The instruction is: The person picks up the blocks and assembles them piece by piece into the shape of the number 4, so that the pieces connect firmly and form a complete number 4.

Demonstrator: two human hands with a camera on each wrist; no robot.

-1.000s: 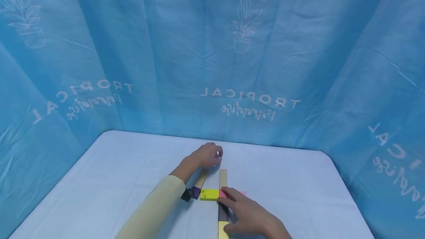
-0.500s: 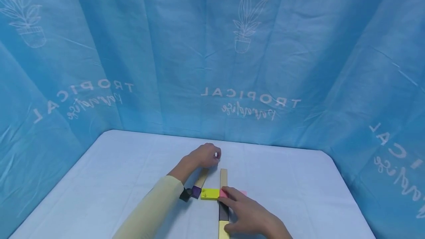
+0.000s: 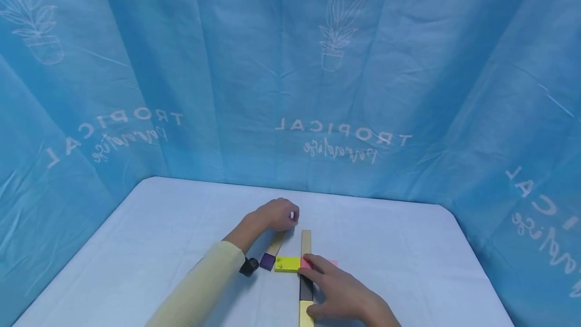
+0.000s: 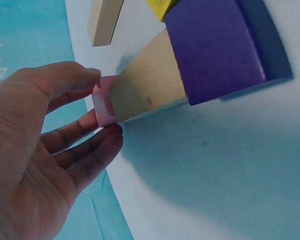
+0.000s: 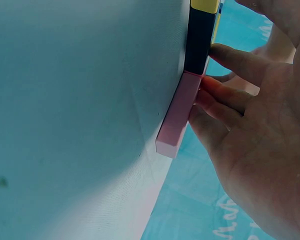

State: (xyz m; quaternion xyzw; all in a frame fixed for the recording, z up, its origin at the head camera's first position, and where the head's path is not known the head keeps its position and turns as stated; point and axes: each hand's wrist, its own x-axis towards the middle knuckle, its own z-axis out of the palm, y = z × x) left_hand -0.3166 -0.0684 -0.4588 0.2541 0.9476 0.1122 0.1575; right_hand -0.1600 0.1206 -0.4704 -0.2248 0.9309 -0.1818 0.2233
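Note:
My left hand (image 4: 45,130) pinches a small pink block (image 4: 105,100) between thumb and fingers. That block sits against the far end of a plain wooden block (image 4: 150,80), whose near end meets a purple block (image 4: 217,50). In the head view this row slants beside a bright yellow block (image 3: 288,265). My right hand (image 3: 342,291) rests along the other row, fingers extended. Its fingertips touch near the join of a black block (image 3: 306,289) and a pink block (image 5: 177,115). The thumb lies at a pale yellow block (image 3: 305,311).
Another plain wooden block (image 3: 306,240) continues the right-hand row at its far end. A dark object (image 3: 249,266) shows by the left sleeve (image 3: 199,286). The white table (image 3: 395,246) ends at a blue printed curtain (image 3: 254,90).
My left hand has moved slightly left and toward me. The purple block has shifted a little left of the bright yellow one. My right hand has stayed nearly still.

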